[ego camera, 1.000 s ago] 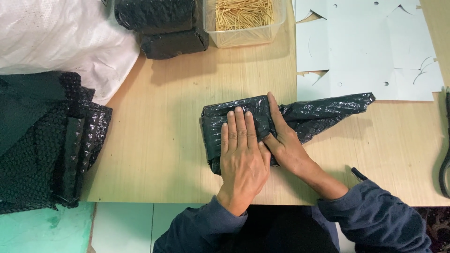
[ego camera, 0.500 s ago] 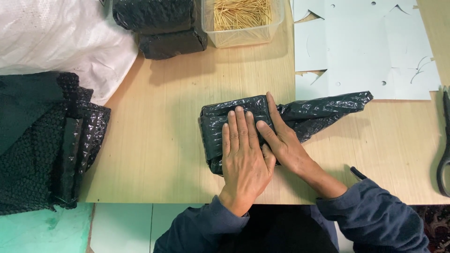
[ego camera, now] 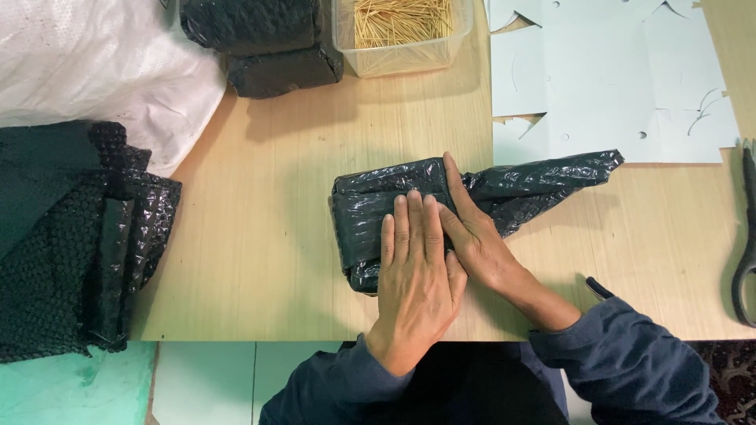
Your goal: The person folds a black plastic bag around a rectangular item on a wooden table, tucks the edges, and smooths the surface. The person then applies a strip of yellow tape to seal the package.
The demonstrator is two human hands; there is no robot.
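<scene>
Barely shifting since the earlier frames: both hands keeping the same press, package edging only slightly left in the frame, loose tail lying much as before. Reading this as a hold, flattening the fold rather than starting a new one.

Left hand (ego camera: pixel 417 275) lying flat, fingers extended and together, palm pressing down on black plastic-wrapped package (ego camera: pixel 378 224) at frame centre, on wooden table (ego camera: pixel 260 236). Right hand (ego camera: pixel 476 236) also open, index finger stretching up along the package's right edge, pinning the wrap where crinkled tail (ego camera: pixel 551 177) is trailing toward the right. Neither hand gripping; both simply pressing.

Sitting around: clear tub of thin wooden sticks (ego camera: pixel 402 27) at top centre, wrapped black bundles (ego camera: pixel 268 39) beside it, black bubble wrap pile (ego camera: pixel 71 236) at left, white sack (ego camera: pixel 87 71) upper left, pale cardboard cutouts (ego camera: pixel 614 79) upper right, dark scissors (ego camera: pixel 744 260) at right edge.
</scene>
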